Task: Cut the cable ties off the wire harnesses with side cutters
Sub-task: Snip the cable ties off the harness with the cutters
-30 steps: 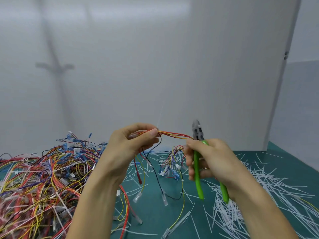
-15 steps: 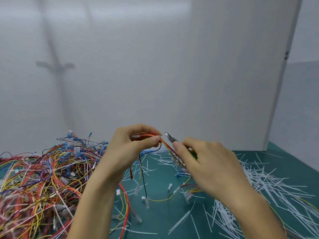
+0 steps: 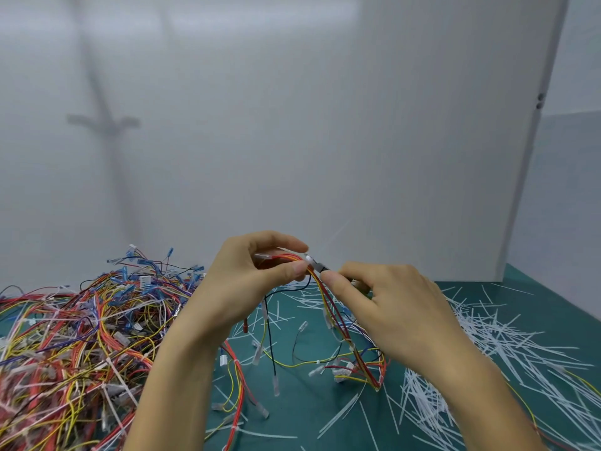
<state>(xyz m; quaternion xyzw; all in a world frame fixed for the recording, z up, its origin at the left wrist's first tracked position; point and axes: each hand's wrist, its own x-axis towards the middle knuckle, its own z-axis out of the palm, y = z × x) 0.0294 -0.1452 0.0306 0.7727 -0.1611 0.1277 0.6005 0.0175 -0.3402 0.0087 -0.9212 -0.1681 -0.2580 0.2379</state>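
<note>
The left hand [image 3: 257,281] pinches the wire harness [image 3: 330,309] between thumb and forefinger, apparently to present the white cable tie [image 3: 309,258] just outside the pinch. The right hand [image 3: 390,307] is curled round the side cutters [image 3: 321,266]. Only the tip shows, at the tie, so jaw opening cannot be determined. No legible markings are visible.

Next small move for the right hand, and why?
Probably squeeze the side cutters to snip the white cable tie. Their tip sits right at the tie, beside the thumb of the left hand, which pinches the wire harness. The right hand hides the handles, so I cannot tell whether the jaws straddle the tie yet.
</note>
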